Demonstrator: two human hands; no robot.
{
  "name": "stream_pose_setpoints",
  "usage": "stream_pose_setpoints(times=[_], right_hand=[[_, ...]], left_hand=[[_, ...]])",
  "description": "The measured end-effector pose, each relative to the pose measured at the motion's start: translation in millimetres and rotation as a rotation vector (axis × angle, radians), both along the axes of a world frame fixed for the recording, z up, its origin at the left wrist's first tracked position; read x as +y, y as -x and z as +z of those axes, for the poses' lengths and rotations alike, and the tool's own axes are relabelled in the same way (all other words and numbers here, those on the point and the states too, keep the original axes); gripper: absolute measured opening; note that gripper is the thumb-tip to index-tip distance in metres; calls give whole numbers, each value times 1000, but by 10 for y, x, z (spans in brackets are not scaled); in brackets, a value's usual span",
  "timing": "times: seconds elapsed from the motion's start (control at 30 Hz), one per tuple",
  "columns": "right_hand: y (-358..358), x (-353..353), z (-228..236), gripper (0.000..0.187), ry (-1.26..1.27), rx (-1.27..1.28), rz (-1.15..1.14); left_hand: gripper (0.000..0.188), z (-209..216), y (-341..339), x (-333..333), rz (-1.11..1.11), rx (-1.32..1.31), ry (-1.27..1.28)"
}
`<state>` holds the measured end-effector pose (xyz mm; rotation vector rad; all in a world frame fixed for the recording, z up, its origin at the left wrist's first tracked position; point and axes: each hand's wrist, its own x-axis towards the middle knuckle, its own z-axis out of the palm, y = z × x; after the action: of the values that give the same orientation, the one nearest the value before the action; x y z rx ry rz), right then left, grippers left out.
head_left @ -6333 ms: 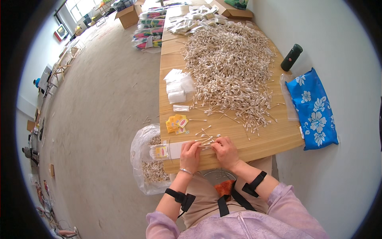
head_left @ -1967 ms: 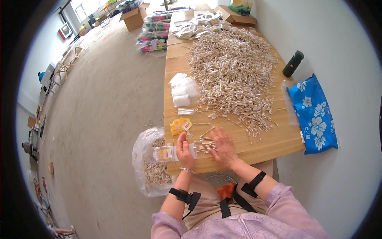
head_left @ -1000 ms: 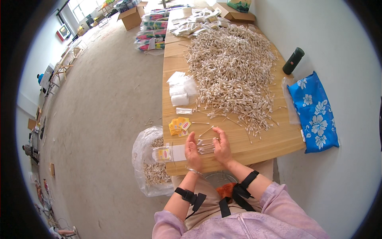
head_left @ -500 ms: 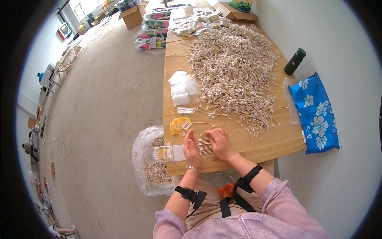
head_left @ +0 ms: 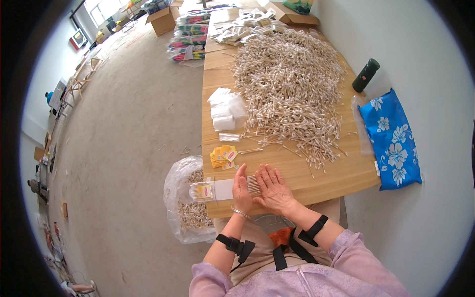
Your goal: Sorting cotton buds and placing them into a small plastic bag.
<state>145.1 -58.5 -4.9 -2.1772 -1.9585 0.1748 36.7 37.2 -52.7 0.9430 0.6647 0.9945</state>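
Note:
A row of cotton swabs (head_left: 254,186) lies side by side on the table's near edge, between my two hands. My left hand (head_left: 242,193) stands on its edge along the left ends of the row, fingers stretched out. From the right, my right hand (head_left: 275,191) lies flat with its fingers extended, touching the swabs and covering part of them. To the left of my left hand is a white strip (head_left: 224,189), partly hidden by that hand. At the strip's left end, a clear packet of swabs with a yellow label (head_left: 203,191) reaches the table edge.
A big heap of loose cotton swabs (head_left: 292,79) covers the table's middle. On its left are clear plastic bags (head_left: 227,108) and yellow cards (head_left: 223,154). A blue floral pouch (head_left: 393,141) and dark bottle (head_left: 366,75) are at right. A bag of swabs (head_left: 173,198) stands below left.
My right hand has gone from curled fingers over the swabs to lying flat against them. The stray swab near its fingertips no longer shows there. My left hand has shifted slightly right.

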Motion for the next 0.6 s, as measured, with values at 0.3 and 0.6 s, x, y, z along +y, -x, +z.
stream_pose_setpoints(times=[0.3,0.6], right_hand=[[-45,41,-19,71,16,156,-40],[42,252,-5,55,-514,1154,-309]], left_hand=[[59,35,24,-44,0,6,22],[63,30,32,-14,-48,14,-67]])
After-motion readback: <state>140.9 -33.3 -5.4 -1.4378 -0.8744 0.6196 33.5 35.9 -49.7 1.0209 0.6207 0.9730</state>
